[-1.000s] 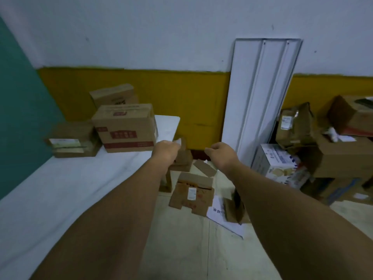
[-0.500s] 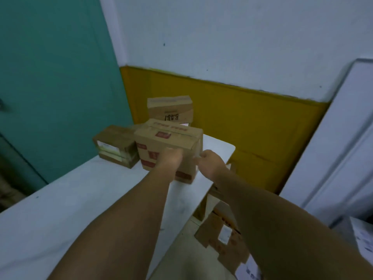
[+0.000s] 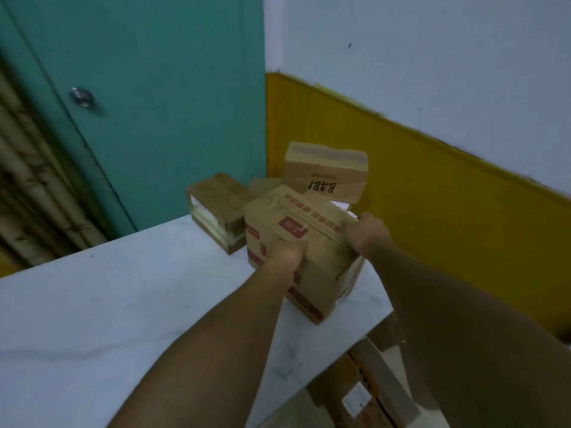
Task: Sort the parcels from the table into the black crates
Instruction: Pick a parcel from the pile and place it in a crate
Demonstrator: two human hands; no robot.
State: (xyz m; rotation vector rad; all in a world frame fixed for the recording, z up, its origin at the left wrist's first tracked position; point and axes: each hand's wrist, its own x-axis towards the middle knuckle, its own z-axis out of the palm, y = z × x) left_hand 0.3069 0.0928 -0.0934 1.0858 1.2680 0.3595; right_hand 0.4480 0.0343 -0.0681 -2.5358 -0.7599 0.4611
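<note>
Three cardboard parcels sit at frame centre on the white table. Both hands, left hand and right hand, grip the nearest red-printed parcel, fingers curled over its top.

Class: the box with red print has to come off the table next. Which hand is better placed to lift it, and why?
Neither alone. The left hand grips the box's near side, the right hand its far top edge, so both together; the right looks nearer the table edge.

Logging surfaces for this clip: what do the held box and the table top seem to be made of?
Held box: brown corrugated cardboard, matte, red print, with glossy tape along the top seam. Table: smooth white top with faint grey veins, perhaps marble or laminate; cannot tell which.
</note>
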